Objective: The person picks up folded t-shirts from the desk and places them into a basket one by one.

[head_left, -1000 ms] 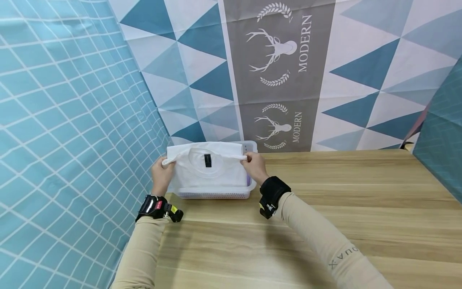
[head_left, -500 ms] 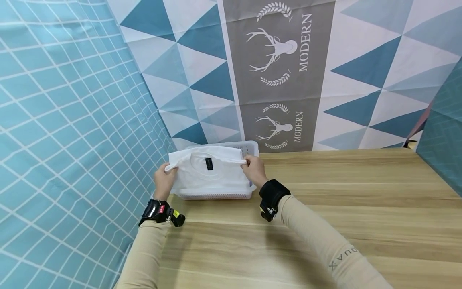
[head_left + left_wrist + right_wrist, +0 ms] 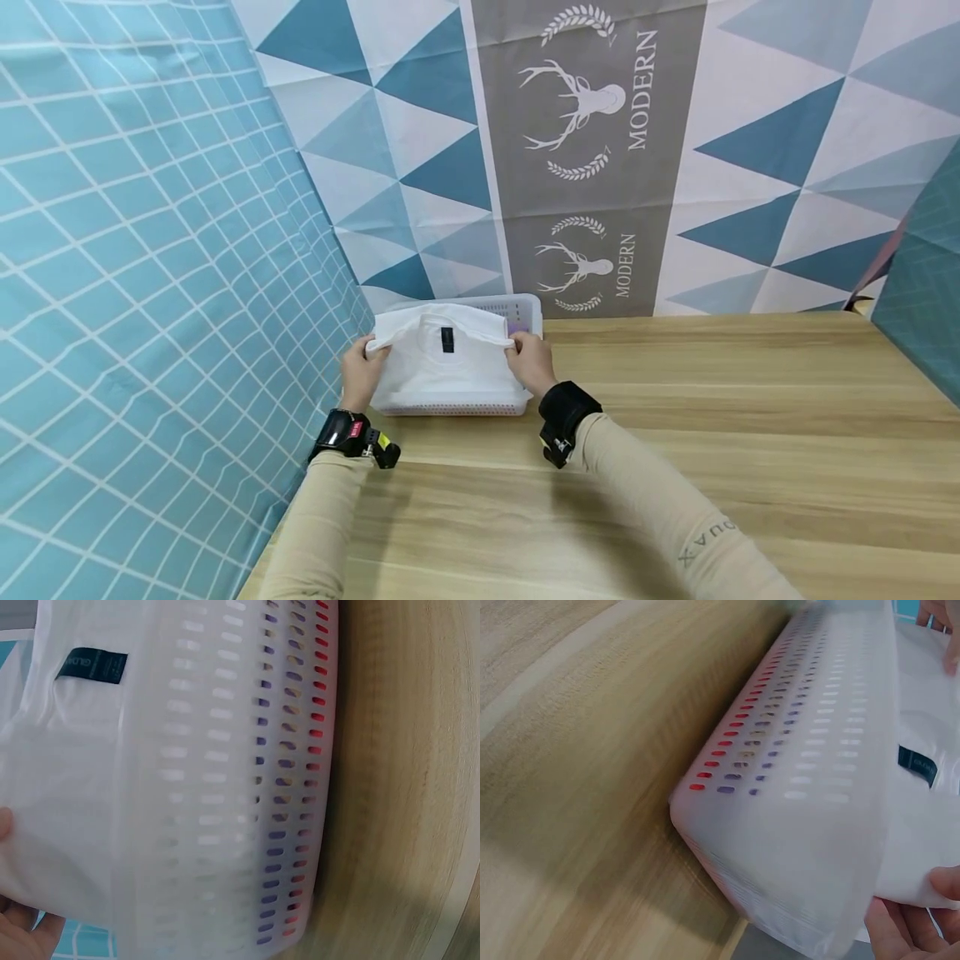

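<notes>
A folded white T-shirt (image 3: 457, 367) with a black neck label (image 3: 447, 340) lies over the opening of a white perforated plastic basket (image 3: 450, 410). My left hand (image 3: 362, 371) pinches the shirt's left shoulder corner between thumb and fingers. At the opposite corner, my right hand (image 3: 531, 363) pinches the shirt near the basket's right rim. The right wrist view shows the thumb on top of the fabric and the fingers beneath. Red and purple contents (image 3: 274, 870) show through the basket's slots, mostly hidden under the shirt.
The basket stands on a wooden table (image 3: 675, 433) against the back wall cloth (image 3: 585, 167) with deer prints. A blue grid-patterned cloth (image 3: 150, 292) rises close along the left side. A dark teal cloth (image 3: 922, 292) hangs at the far right.
My left hand has shifted right with its shirt corner, so the shirt sits further right and slightly lower. The right hand still holds its corner. More of the basket's back right shows.
</notes>
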### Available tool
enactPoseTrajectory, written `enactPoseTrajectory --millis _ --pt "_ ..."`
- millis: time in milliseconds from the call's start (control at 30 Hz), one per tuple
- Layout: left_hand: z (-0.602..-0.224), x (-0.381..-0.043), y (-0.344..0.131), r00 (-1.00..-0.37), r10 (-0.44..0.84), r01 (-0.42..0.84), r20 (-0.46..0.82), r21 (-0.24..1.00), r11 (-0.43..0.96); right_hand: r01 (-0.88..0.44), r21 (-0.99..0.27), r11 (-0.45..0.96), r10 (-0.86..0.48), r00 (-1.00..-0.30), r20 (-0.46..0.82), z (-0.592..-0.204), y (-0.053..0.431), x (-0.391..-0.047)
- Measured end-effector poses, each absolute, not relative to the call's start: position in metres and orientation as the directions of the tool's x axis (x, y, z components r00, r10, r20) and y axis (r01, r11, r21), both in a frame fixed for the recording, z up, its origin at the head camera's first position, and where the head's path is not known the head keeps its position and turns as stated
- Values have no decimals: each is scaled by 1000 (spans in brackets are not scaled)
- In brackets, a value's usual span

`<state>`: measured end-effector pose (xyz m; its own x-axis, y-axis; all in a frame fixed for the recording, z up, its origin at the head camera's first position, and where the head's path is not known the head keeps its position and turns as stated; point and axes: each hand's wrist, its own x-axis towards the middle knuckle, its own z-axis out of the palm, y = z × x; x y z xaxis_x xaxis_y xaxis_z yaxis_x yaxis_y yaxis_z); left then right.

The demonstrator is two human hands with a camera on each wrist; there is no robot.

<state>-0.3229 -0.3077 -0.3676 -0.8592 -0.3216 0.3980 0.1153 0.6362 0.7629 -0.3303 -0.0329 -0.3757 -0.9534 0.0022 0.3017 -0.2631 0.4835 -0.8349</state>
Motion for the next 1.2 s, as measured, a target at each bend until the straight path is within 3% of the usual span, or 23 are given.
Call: enactPoseTrajectory --millis 267,500,900,1200 --pt "-378 -332 -290 -867 -271 171 418 760 627 -257 -821 510 -16 -957 290 -385 -33 -329" --pt "-382 -344 -280 -799 -328 162 504 705 690 -202 -846 493 -71 -979 193 -381 -26 -326" --pt "-381 -352 -273 -824 -347 128 448 743 657 -170 -870 462 -30 -984 177 -372 -14 -320" --pt "-376 -356 -280 -893 -307 76 328 785 615 -162 -858 487 -10 -984 180 -369 -5 -320"
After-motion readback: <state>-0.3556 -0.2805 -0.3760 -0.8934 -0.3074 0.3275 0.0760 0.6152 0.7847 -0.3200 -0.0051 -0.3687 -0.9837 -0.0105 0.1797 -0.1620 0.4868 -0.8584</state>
